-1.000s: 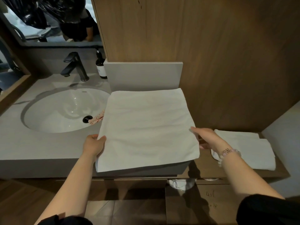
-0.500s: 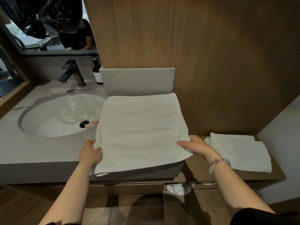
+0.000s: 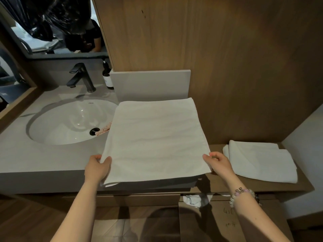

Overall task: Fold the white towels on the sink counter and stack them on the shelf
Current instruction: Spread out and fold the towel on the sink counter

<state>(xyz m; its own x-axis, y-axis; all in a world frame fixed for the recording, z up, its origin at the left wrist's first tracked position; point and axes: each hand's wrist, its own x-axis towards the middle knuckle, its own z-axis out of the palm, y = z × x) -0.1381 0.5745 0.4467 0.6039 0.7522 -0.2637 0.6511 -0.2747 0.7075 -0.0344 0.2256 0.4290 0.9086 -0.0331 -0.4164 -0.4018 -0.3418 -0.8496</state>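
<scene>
A white towel (image 3: pixel 155 138) lies spread flat on the grey sink counter (image 3: pixel 43 161), right of the basin, its near edge hanging slightly over the counter front. My left hand (image 3: pixel 97 167) pinches its near left corner, thumb on top. My right hand (image 3: pixel 218 163) holds the near right corner with curled fingers. On the lower wooden shelf (image 3: pixel 225 185) to the right lies a folded white towel (image 3: pixel 260 161).
A white basin (image 3: pixel 70 123) with a pinkish cloth at its rim, a black tap (image 3: pixel 82 76) and a dark bottle (image 3: pixel 107 77) sit to the left. A wood panel wall rises behind. Cardboard boxes (image 3: pixel 227 222) stand below the shelf.
Both hands slid toward me along the towel's sides to its near corners. The right hand went from lying flat on the right edge to gripping the corner.
</scene>
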